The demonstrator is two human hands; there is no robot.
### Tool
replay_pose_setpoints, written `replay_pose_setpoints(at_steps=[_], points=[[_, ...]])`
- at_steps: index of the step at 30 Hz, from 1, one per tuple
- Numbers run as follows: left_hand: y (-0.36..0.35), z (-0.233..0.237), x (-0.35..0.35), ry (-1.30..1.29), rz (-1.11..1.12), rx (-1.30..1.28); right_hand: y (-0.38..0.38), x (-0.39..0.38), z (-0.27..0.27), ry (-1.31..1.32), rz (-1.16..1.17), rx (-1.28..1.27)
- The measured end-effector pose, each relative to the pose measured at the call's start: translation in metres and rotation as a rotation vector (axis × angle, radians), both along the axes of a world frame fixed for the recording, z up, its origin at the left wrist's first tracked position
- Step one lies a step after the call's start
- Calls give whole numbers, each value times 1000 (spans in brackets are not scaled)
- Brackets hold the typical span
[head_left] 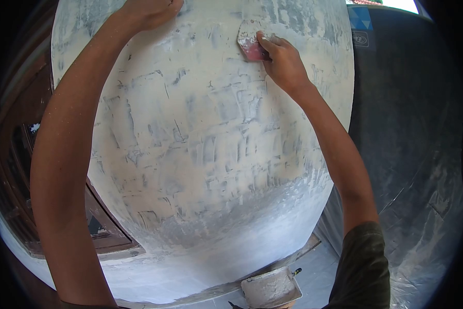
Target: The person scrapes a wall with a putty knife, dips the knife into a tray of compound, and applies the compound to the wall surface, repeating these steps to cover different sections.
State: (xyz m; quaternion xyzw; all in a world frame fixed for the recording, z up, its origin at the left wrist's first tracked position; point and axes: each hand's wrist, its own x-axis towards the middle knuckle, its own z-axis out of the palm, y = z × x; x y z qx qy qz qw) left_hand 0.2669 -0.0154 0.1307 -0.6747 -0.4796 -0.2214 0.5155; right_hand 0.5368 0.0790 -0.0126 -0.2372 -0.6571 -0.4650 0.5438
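In front of me is a wall (200, 118) patchily coated with cream-white filler, grey showing through in streaks and ridges. My right hand (283, 59) grips a flat putty scraper (253, 47) with a reddish lower part. Pale filler smears its upper part, and the blade lies at the wall's surface, upper right. At the top edge my left hand (154, 13) is closed, fingers curled, close to the wall. The frame cuts it off, and what it holds, if anything, is hidden.
A rectangular container (272, 288) with whitish filler stands low at the wall's foot, a dark-tipped handle beside it. To the left is a brown wooden window frame (105, 242). Dark plastic sheeting (406, 129) hangs at the right. The wall's lower band is whiter.
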Motion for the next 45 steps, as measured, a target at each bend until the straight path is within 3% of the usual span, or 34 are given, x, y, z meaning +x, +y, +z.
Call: replay_pose_setpoints(at_steps=[4,8,11,14,19,24,33,38,40,45], points=[[-1,0,1,-9,19,-15,-23,7,-15,11,44,-177],[0,2,0,18,28,-9,-43,9,-1,75,60,-177],[8,6,2,-10,88,8,-32,6,36,100,-10,63],[-1,1,2,-5,29,-8,-13,-3,57,88,-41,131],[-3,1,2,5,45,-7,-8,-10,18,-11,-191,1],[0,0,4,-16,42,-8,-34,-10,-38,17,-104,-97],[0,-2,2,-19,28,-2,-22,-20,31,54,-90,151],[5,2,-4,49,-2,23,-16,-37,-4,-18,-221,79],[2,1,-2,38,-8,19,-30,-41,-30,-5,-152,-91],[3,1,0,13,19,9,-56,-28,-25,34,46,-36]])
